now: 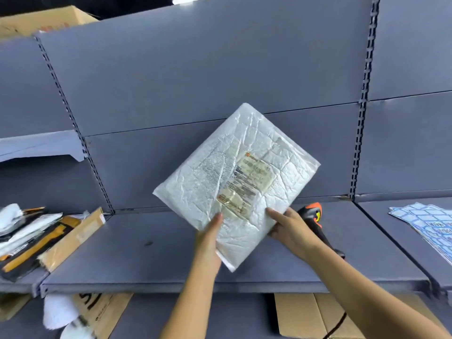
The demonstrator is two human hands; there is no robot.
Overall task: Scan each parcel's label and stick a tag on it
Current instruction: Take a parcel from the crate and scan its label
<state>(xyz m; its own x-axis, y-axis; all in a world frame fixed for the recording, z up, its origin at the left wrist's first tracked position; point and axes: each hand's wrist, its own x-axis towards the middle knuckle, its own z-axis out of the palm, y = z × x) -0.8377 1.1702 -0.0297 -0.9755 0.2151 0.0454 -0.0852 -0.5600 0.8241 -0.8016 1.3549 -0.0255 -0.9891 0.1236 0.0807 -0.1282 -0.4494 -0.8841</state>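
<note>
Grey metal shelving fills the wall, and over the bare shelf (146,253) at waist height a person holds up a white padded parcel (256,133), tilted on one corner with its printed label (254,174) facing them.

As I read it, this is the step before the scan: the parcel is being turned and steadied so the label can be read. Next, one hand has to let go and fetch the scanner, most likely the right, while the other carries the parcel alone and keeps the label flat and facing out. The wrapping is crinkled over the print, which may make it hard to read.

The left hand (208,241) grips the near corner. Its thumb (217,220) lies pressed on top, just below the label, and the other fingers are hidden under the parcel. The right hand (291,231) pinches the lower right edge, thumb (275,214) on top and fingers curled beneath. Both hands are clamped on the parcel, neither spread wide.

Just behind the right knuckles an orange and black scanner (314,212) sits on the shelf. Sheets of tags (425,223) lie well beyond the right fingers. A heap of other parcels (31,231) lies well off past the left fingers.
</note>
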